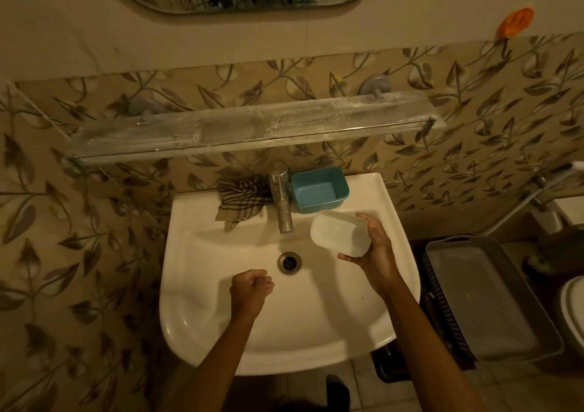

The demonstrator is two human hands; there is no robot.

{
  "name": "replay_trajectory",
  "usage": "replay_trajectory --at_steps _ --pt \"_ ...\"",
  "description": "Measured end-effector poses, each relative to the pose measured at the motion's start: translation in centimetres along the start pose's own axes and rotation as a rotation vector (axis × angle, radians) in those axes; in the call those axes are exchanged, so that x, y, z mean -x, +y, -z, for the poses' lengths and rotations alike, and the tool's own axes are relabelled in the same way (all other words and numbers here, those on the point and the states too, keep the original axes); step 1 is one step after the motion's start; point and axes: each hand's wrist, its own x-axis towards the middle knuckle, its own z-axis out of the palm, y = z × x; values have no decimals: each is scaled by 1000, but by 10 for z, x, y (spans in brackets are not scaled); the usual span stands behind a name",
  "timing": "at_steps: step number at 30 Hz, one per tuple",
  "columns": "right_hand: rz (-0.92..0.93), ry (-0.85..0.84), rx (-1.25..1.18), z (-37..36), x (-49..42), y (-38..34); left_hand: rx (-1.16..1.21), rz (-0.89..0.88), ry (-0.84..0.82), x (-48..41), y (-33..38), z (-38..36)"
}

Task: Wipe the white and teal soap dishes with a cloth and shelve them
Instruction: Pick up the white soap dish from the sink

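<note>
Pickup stage: right hand grips the white oval plastic soap dish; left hand, fingers curled and empty, should next fetch the striped brown cloth.

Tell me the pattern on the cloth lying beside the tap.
The cloth is checked, dark stripes crossing on a tan ground, seen in the head view.

White dish in right hand

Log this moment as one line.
right hand: holds white soap dish over sink | left hand: curled, empty | cloth, teal soap dish: on sink rim
</note>
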Motion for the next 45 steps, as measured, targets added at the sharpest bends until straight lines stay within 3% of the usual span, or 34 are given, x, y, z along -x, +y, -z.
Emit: replay_trajectory --at_steps 12,19,45 --pt "147 -1 284 -4 12 -27 -105 19 -3 6 -10 10" --pt "233 9 257 -2 15 -41 -138 13 -14 8 -8 9" --pt "643 -191 555 -16 28 -95 -180 -87 -42 14 19 -3"
